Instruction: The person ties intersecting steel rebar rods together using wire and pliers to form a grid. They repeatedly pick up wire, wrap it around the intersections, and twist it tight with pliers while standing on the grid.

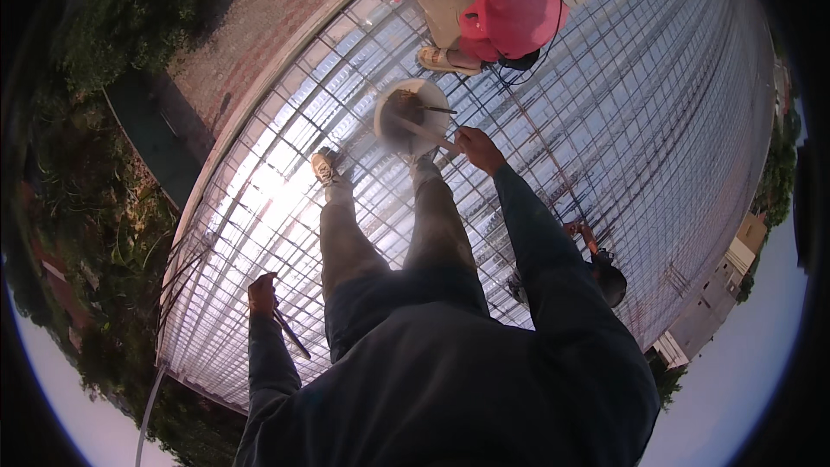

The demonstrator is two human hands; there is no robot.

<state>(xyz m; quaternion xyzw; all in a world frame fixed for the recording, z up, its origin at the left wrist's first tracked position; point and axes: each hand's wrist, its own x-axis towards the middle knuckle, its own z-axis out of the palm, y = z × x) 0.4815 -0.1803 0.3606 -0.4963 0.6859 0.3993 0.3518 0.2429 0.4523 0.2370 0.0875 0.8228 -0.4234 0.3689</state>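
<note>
I stand on a grid of steel reinforcing bars (605,104) laid over a shiny deck. My left hand (262,294) hangs at my side, closed around a thin dark hooked tool (292,335) that points down and to the right. My right hand (478,149) reaches forward to a round white bucket (412,117) at my feet. Its fingers are closed on the end of a pale stick (424,132) that lies across the bucket's mouth. Brown bits and a thin rod sit inside the bucket.
A person in a pink head cover (512,2) crouches just beyond the bucket, a sandalled foot (441,59) on the bars. Another person in a dark helmet (609,278) works at my right. A brick-paved strip (259,26) and greenery (95,164) border the deck's left edge.
</note>
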